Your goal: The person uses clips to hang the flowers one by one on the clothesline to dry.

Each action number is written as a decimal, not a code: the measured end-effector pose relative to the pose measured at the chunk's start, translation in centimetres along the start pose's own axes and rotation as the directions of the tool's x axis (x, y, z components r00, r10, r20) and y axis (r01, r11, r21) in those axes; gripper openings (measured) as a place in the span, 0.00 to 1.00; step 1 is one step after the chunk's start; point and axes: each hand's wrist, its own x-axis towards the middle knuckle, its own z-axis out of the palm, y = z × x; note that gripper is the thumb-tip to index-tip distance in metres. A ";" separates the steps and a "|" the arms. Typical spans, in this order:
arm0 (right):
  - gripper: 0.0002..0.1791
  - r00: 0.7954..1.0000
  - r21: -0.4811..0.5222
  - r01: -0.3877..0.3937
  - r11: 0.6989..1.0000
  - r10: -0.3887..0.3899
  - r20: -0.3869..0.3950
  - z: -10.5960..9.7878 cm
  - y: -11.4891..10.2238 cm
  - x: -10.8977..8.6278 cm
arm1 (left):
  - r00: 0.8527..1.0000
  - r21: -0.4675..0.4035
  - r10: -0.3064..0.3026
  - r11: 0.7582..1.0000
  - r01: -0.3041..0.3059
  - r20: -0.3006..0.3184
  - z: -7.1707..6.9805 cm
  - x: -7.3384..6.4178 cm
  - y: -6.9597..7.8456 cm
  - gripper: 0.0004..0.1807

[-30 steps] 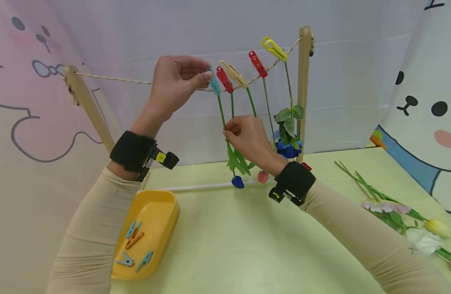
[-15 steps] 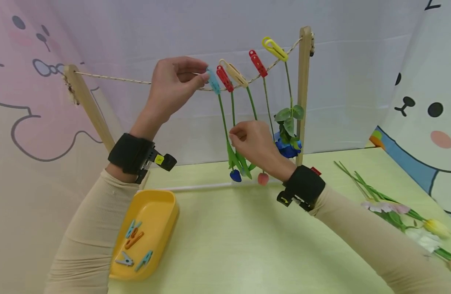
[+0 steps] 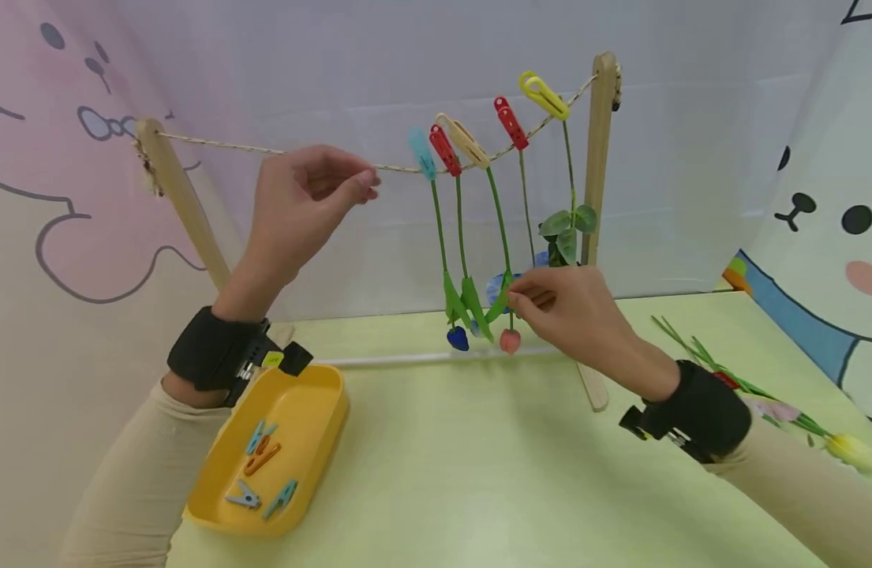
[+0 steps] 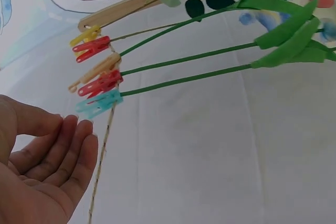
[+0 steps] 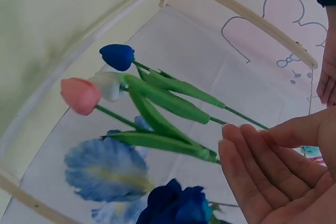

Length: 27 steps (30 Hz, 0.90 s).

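My left hand (image 3: 301, 209) is off to the left of a light-blue clothespin (image 3: 423, 153), fingers loosely curled with nothing between them. That clothespin clips a dark blue tulip (image 3: 458, 338) upside down on a rope (image 3: 222, 144). My right hand (image 3: 581, 315) holds nothing; its fingertips overlap a green leaf of the pink tulip (image 3: 510, 341) in the head view. Along the rope to the right are a red clothespin (image 3: 445, 150), a beige one (image 3: 464, 142), another red one (image 3: 510, 123) and a yellow one (image 3: 544, 95). In the right wrist view, a pale tulip (image 5: 107, 86) and a blue rose (image 5: 176, 205) also hang.
The rope runs between two wooden posts (image 3: 187, 205). A yellow tray (image 3: 329, 426) with several clothespins stands at the left of the table (image 3: 464, 465). Flowers lie at the right, including a yellow tulip (image 3: 853, 451), partly behind the right arm.
My left hand has let go of the light-blue clothespin and moved left and down. The right hand has released the dark blue tulip's stem and drawn away right and down.
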 end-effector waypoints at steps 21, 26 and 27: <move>0.06 0.979 -0.340 -0.148 0.929 0.185 0.080 -5.2 10.8 -9.5 | 0.939 0.377 -0.305 0.898 0.227 0.161 -2.6 -15.3 -9.7 0.05; 0.10 0.946 -0.375 -0.219 0.901 0.290 0.145 -6.3 13.3 -11.2 | 0.857 0.424 -0.441 0.852 0.306 0.268 -3.0 -18.0 -10.9 0.05; 0.11 0.939 -0.379 -0.232 0.896 0.308 0.154 -6.6 13.8 -11.4 | 0.838 0.437 -0.464 0.842 0.317 0.287 -3.1 -18.5 -11.0 0.06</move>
